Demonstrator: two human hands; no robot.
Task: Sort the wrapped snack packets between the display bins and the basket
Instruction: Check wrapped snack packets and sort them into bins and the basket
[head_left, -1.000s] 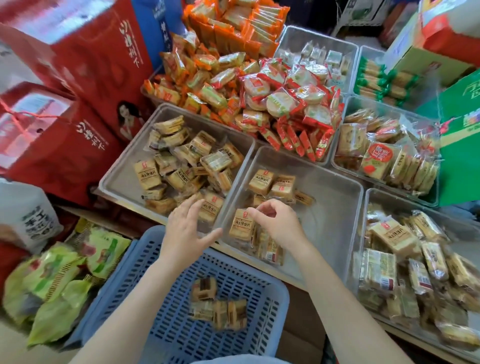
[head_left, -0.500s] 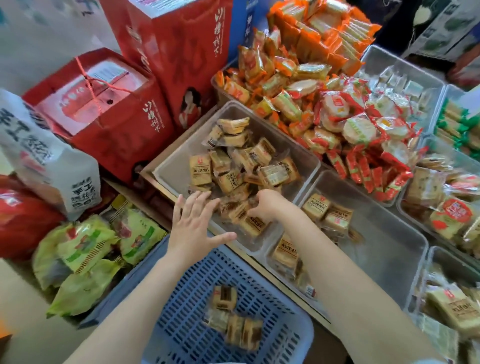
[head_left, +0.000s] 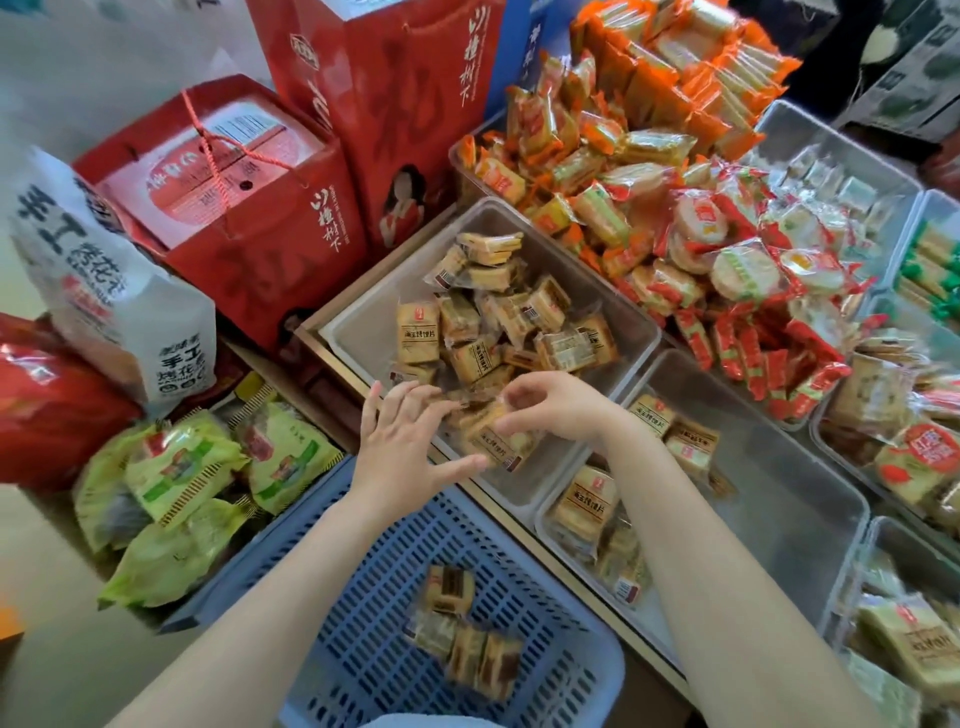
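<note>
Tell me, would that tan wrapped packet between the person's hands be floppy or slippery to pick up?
Probably fairly stiff: the tan packet shows a blocky, square shape. Its clear glossy wrapper may be a bit slippery. It looks light, since the right hand pinches it with fingertips while the left hand steadies it.

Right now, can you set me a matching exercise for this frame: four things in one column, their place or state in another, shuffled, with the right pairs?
Things:
1. blue basket
2. left hand
3. green snack bags
4. red gift box

Places or states:
A. tied with red string
B. heaped left of the basket
C. holds a few brown-striped packets
D. fingers spread, touching the packet at the bin's near edge

Pairs: 1-C, 2-D, 3-B, 4-A
</note>
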